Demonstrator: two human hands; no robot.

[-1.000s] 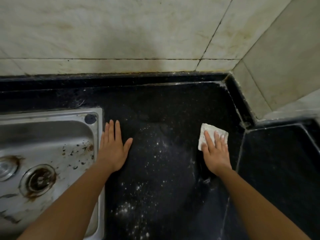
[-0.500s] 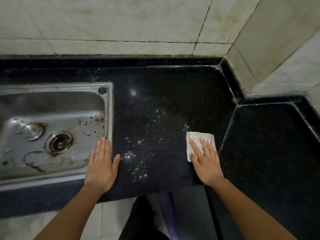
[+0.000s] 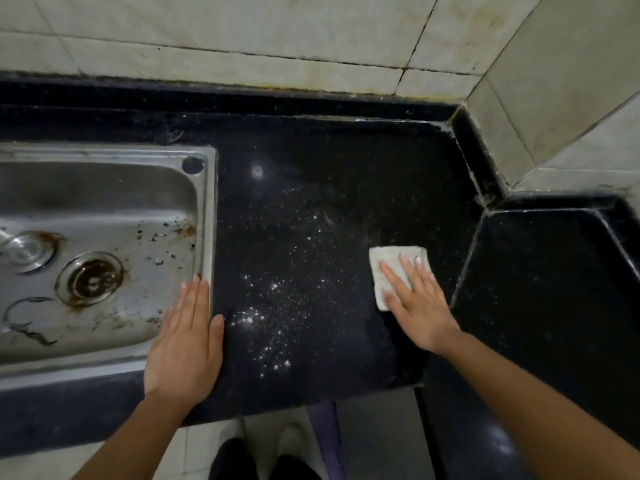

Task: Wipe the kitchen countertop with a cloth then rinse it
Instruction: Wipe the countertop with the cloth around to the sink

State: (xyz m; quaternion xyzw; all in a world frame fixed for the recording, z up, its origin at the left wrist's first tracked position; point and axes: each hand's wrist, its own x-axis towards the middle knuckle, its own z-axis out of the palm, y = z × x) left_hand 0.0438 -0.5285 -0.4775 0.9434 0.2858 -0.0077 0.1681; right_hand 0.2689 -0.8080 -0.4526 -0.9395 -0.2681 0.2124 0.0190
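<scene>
Cloth (image 3: 385, 265) further from the corner (image 3: 486, 202) — right hand (image 3: 420, 306) flat on it.

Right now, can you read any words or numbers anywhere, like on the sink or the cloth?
None: no words, labels, brands or numbers show on the sink, the cloth, the countertop or the tiles.
</scene>
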